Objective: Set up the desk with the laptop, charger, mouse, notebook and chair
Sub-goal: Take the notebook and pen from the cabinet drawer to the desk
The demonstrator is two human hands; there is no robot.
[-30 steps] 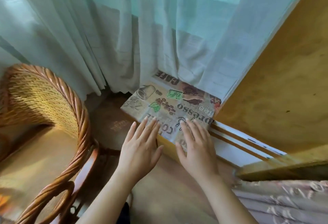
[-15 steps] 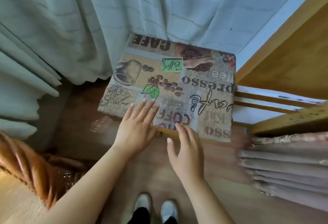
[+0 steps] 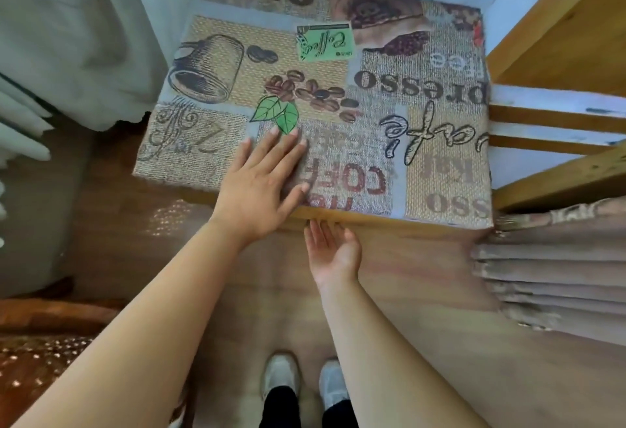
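A small wooden desk (image 3: 379, 222) stands below me, its top covered by a coffee-print cloth (image 3: 440, 163) with words such as CAFE and espresso. My left hand (image 3: 261, 187) lies flat on the cloth near the front edge, fingers spread. My right hand (image 3: 333, 251) is lower, palm up, with its fingertips reaching under the desk's front edge. Neither hand holds anything. No laptop, charger, mouse or notebook is in view.
Pale curtains (image 3: 78, 37) hang to the left and behind the desk. Yellow wooden furniture (image 3: 562, 48) stands on the right, with folded pinkish fabric (image 3: 548, 268) below it. A wicker chair's edge (image 3: 37, 322) shows at the lower left. My shoes (image 3: 305, 383) stand on the wooden floor.
My view has tilted down and closer over the desk, so the wicker chair slid mostly out of sight. My right hand dropped from the cloth to under the front edge; my left hand stayed on top.
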